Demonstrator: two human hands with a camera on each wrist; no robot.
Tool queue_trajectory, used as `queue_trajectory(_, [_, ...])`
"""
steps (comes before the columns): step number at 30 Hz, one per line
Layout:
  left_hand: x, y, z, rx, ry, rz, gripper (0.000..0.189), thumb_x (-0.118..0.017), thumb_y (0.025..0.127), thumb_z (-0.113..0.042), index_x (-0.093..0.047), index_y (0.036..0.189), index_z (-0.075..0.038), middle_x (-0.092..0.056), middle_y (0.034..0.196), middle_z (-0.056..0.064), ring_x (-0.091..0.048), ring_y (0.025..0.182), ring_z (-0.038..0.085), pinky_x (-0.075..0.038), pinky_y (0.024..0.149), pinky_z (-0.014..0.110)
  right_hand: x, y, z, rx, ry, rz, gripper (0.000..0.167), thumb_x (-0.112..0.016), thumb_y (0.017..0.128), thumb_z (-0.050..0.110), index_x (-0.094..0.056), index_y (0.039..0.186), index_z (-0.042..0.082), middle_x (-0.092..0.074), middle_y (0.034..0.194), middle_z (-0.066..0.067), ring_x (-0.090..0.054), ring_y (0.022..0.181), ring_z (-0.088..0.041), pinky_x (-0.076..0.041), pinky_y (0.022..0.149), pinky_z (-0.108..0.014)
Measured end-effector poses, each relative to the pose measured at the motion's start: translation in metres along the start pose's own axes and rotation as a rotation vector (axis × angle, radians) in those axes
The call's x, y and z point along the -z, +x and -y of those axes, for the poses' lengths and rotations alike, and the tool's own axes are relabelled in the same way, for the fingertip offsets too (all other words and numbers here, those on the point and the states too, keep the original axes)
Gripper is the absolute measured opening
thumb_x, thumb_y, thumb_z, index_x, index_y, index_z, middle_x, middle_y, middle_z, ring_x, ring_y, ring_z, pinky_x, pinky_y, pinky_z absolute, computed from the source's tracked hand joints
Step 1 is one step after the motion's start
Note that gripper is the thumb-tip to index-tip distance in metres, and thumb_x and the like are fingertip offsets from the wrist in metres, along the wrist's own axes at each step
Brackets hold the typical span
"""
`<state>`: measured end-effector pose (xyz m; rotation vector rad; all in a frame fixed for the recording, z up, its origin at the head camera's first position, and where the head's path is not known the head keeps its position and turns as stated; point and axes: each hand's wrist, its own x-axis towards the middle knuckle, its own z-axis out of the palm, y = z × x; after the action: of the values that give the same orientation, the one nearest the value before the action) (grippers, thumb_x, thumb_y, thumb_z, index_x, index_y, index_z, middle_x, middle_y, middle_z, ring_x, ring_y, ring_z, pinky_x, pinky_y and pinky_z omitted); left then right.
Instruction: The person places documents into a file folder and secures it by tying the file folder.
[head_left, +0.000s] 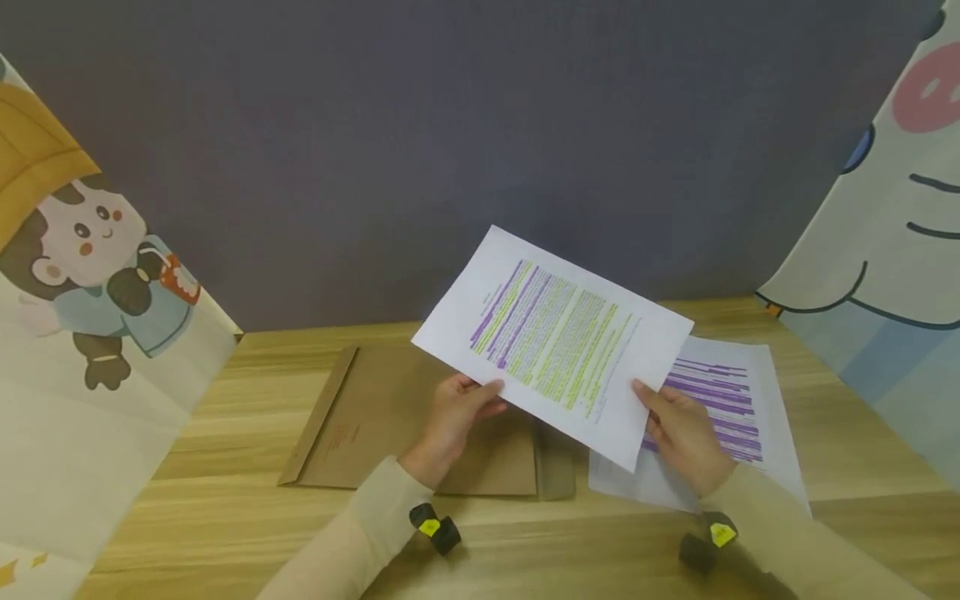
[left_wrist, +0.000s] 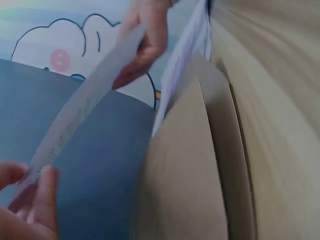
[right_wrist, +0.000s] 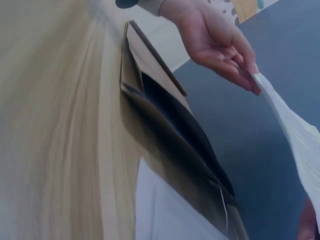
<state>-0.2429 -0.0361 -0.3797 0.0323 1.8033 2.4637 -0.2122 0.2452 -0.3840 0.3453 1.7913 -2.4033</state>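
A white printed sheet of paper point(head_left: 555, 333), marked with yellow and purple highlighter, is held tilted above the table. My left hand point(head_left: 455, 423) pinches its near edge at the left, thumb on top. At the lower right corner my right hand point(head_left: 686, 429) pinches the same sheet. Below and to the left lies a brown paper envelope point(head_left: 375, 425); the right wrist view shows its mouth point(right_wrist: 175, 120) gaping. Partly hidden by my right hand, another sheet point(head_left: 772, 450) with purple highlighting lies on the table at the right.
The wooden table point(head_left: 225, 517) runs back to a dark grey panel point(head_left: 450, 150). Cartoon-printed cloths stand at the left point(head_left: 90, 250) and right point(head_left: 885, 250). Both wrists wear black straps with small cameras point(head_left: 435, 528).
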Motion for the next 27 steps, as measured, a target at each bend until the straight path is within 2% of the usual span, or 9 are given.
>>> queue_trajectory(5, [0.0,0.0,0.0,-0.022,0.246,0.109,0.028,-0.071,0.079,-0.002,-0.063,0.103,0.011,-0.07,0.092,0.016,-0.068,0.079,0.016,-0.056,0.068,0.03,0.012,0.003,0.009,0.013,-0.049,0.036,0.012,-0.061,0.092,0.027,-0.07,0.087,0.021,-0.066,0.074,0.007,-0.045,0.052,0.0,-0.032,0.042,-0.014])
queue_trajectory(8, [0.0,-0.001,0.002,-0.067,0.395,0.191,0.031,-0.073,0.077,-0.004,-0.065,0.104,0.008,-0.069,0.097,0.02,-0.068,0.086,0.022,-0.055,0.072,0.03,0.02,0.005,0.015,0.011,-0.065,0.032,0.012,-0.061,0.091,0.027,-0.07,0.085,0.022,-0.067,0.074,0.007,-0.048,0.053,-0.001,-0.034,0.042,-0.014])
queue_trajectory(11, [0.001,-0.002,0.004,-0.146,0.53,0.252,0.033,-0.074,0.077,-0.004,-0.064,0.106,0.01,-0.067,0.101,0.023,-0.068,0.091,0.029,-0.055,0.076,0.029,0.028,0.008,0.02,0.014,-0.061,0.049,0.012,-0.06,0.092,0.027,-0.07,0.088,0.022,-0.069,0.079,0.007,-0.058,0.06,-0.002,-0.044,0.049,-0.015])
queue_trajectory(13, [0.0,-0.003,0.005,-0.23,0.668,0.268,0.033,-0.074,0.078,-0.006,-0.065,0.106,0.009,-0.067,0.102,0.023,-0.068,0.091,0.028,-0.054,0.077,0.027,0.033,0.01,0.024,0.017,-0.046,0.063,0.012,-0.059,0.092,0.027,-0.069,0.09,0.022,-0.07,0.084,0.007,-0.062,0.068,-0.004,-0.048,0.055,-0.016])
queue_trajectory(16, [-0.002,-0.005,0.004,-0.36,0.961,0.271,0.023,-0.073,0.079,-0.015,-0.067,0.092,0.003,-0.069,0.08,0.014,-0.065,0.068,0.019,-0.052,0.06,0.023,0.039,0.012,0.027,0.029,-0.019,0.089,0.012,-0.058,0.093,0.026,-0.069,0.092,0.019,-0.07,0.087,0.006,-0.065,0.075,-0.006,-0.052,0.061,-0.019])
queue_trajectory(19, [-0.007,-0.008,0.003,-0.448,1.257,0.248,0.022,-0.072,0.079,-0.026,-0.063,0.076,-0.007,-0.054,0.058,0.0,-0.047,0.05,0.011,-0.038,0.045,0.022,0.046,0.011,0.029,0.032,-0.002,0.085,0.012,-0.058,0.093,0.024,-0.068,0.093,0.019,-0.069,0.088,0.006,-0.065,0.077,-0.006,-0.052,0.063,-0.02])
queue_trajectory(20, [-0.009,-0.009,0.004,-0.454,1.32,0.25,0.023,-0.072,0.079,-0.028,-0.06,0.073,-0.009,-0.047,0.054,-0.003,-0.041,0.048,0.011,-0.034,0.043,0.023,0.048,0.011,0.029,0.031,-0.013,0.076,0.011,-0.058,0.093,0.025,-0.068,0.092,0.019,-0.069,0.088,0.006,-0.064,0.076,-0.006,-0.052,0.062,-0.02])
queue_trajectory(23, [-0.015,-0.01,0.005,-0.438,1.436,0.241,0.027,-0.072,0.079,-0.031,-0.056,0.068,-0.013,-0.043,0.054,-0.007,-0.039,0.048,0.009,-0.034,0.043,0.022,0.054,0.009,0.03,0.025,-0.04,0.043,0.01,-0.06,0.092,0.027,-0.068,0.092,0.022,-0.069,0.086,0.007,-0.063,0.074,-0.005,-0.05,0.059,-0.019])
queue_trajectory(27, [-0.023,-0.01,0.005,-0.386,1.481,0.259,0.036,-0.072,0.079,-0.032,-0.048,0.058,-0.015,-0.042,0.05,-0.006,-0.04,0.046,0.009,-0.036,0.045,0.024,0.062,0.009,0.031,0.011,-0.066,0.019,0.008,-0.061,0.091,0.029,-0.068,0.091,0.024,-0.068,0.084,0.008,-0.062,0.071,-0.004,-0.047,0.054,-0.017])
